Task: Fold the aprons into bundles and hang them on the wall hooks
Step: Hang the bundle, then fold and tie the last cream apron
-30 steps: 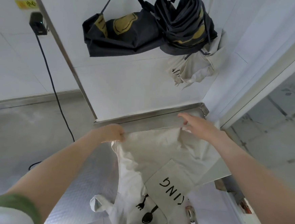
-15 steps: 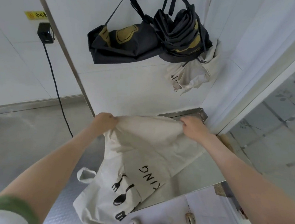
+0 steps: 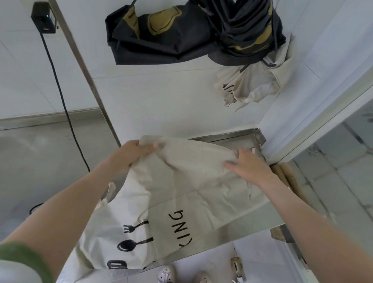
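Currently | cream apron (image 3: 188,186) spread on steel counter (image 3: 262,217), printed end draped off front | far edge gripped by left hand (image 3: 135,153) and right hand (image 3: 248,166), judged so it can be folded | black bundles (image 3: 158,34) hung above

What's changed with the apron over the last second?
The right hand, open and reaching before, now rests on the far right corner of the cream apron, whose far edge has lifted and bunched between the hands. The left hand keeps its grip on the far left corner. The dark bundles hang unchanged.
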Demonstrator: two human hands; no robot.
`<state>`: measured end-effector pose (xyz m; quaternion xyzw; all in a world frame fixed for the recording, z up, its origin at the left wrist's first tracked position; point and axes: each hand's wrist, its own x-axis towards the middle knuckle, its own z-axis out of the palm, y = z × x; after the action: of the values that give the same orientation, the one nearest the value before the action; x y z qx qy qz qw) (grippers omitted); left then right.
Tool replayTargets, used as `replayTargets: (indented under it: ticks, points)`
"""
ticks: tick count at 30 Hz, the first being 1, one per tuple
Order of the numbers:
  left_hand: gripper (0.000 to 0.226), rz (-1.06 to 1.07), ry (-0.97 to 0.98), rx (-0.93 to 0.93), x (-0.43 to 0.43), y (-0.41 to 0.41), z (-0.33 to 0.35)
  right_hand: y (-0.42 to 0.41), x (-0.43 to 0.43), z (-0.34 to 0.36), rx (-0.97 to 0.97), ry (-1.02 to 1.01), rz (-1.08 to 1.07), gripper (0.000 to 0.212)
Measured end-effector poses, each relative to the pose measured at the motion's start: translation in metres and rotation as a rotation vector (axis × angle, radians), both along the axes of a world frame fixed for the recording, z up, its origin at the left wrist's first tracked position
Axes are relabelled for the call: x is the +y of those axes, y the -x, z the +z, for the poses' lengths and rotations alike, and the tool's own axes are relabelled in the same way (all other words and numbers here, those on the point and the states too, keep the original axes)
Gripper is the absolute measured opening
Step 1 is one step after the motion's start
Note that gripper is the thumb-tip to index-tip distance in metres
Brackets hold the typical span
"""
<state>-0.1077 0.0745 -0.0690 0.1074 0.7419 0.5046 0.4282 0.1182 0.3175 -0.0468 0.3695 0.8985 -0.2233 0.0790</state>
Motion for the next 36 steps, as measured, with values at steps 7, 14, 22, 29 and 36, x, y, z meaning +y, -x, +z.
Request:
replayTargets:
  ticks: [7, 14, 22, 29, 36]
  points:
    - [0.071, -0.565, 0.490, 0.126, -0.025, -0.001, -0.055, 0.000, 0.018, -0.027, -0.131, 0.107, 0.131, 0.039]
    - [0.026, -0.149, 0.500, 0.963, -0.010, 0.005, -0.056, 0.007, 0.024, -0.055, 0.198, -0.333, 0.319, 0.034]
    - [0.078, -0.797, 0.169, 1.312, -0.047, 0.022, -0.102, -0.034, 0.022, -0.099, -0.210, -0.294, 0.453, 0.077]
    - [0.085, -1.065, 0.498, 0.850, -0.042, -0.002, -0.083, -0.029, 0.022, -0.113, 0.007, -0.037, -0.088, 0.069]
    - [0.043, -0.652, 0.402, 0.972, 0.016, -0.011, -0.093, -0.044, 0.018, -0.117, -0.286, 0.289, 0.139, 0.064]
